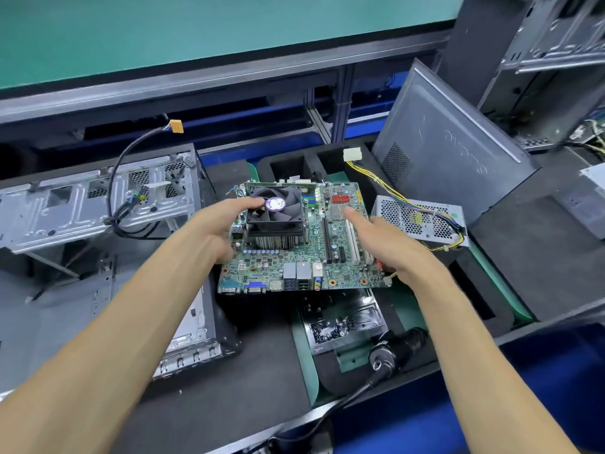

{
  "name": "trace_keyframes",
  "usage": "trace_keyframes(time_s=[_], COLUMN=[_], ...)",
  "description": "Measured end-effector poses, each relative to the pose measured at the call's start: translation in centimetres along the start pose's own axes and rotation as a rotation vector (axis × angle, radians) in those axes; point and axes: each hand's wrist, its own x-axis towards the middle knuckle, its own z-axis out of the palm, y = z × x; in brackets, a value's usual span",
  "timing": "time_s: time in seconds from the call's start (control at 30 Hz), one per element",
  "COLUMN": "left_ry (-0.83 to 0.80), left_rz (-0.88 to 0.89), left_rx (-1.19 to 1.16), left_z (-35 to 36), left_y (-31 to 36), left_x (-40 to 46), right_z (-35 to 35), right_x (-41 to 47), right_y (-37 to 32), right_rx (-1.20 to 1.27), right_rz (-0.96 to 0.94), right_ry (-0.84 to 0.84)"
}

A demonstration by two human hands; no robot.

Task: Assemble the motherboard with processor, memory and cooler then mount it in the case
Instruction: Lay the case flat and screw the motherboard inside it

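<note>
A green motherboard [281, 257] is held level above the black foam tray, its port row facing me. A black fan cooler [274, 209] on a finned heatsink sits on its left half. My left hand [214, 229] grips the board's left edge, thumb laid over the cooler's near corner. My right hand [389, 245] holds the right edge, with fingers stretched over the expansion slots. The open metal case [98, 208] lies on its side to the left, a black cable looping out of it.
A power supply [422, 219] with yellow wires lies right of the board. A grey side panel [455, 152] leans behind it. A screw tray [340, 324] and an electric screwdriver [397, 350] lie in front. Another case [553, 60] stands at far right.
</note>
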Motion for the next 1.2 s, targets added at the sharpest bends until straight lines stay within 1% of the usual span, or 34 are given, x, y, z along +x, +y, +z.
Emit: trace_keyframes(time_s=[0.13, 0.4, 0.5, 0.6, 0.8, 1.03, 1.13, 1.2], left_ry=[-0.028, -0.017, -0.036, -0.057, -0.011, 0.026, 0.091, 0.133], left_rz=[0.02, 0.137, 0.164, 0.187, 0.266, 0.298, 0.347, 0.374], left_rx=[0.022, -0.01, -0.026, -0.046, -0.028, -0.007, 0.06, 0.1], left_z=[-0.9, -1.2, -1.7, -2.2, -3.6, -7.1, -9.3, -11.2], left_y=[0.3, 0.5, 0.6, 0.8, 1.5, 1.9, 1.6, 1.2], left_x=[-0.8, -3.1, -4.2, -5.4, -8.1, -11.1, -12.4, -13.3], right_z=[-0.3, -1.1, -1.2, -1.2, -1.6, -1.0, 0.2, 1.3], right_x=[-0.7, -1.8, -2.5, -3.1, -4.0, -5.3, -6.1, -7.1], right_y=[-0.4, -0.8, -1.2, -1.5, -3.2, -6.1, -7.5, -8.7], right_rx=[0.032, -0.041, -0.094, -0.092, -0.12, -0.198, -0.276, -0.348], right_rz=[-0.03, -0.082, -0.08, -0.112, -0.195, -0.266, -0.331, -0.36], right_ry=[0.033, 0.087, 0.118, 0.152, 0.17, 0.174, 0.166, 0.116])
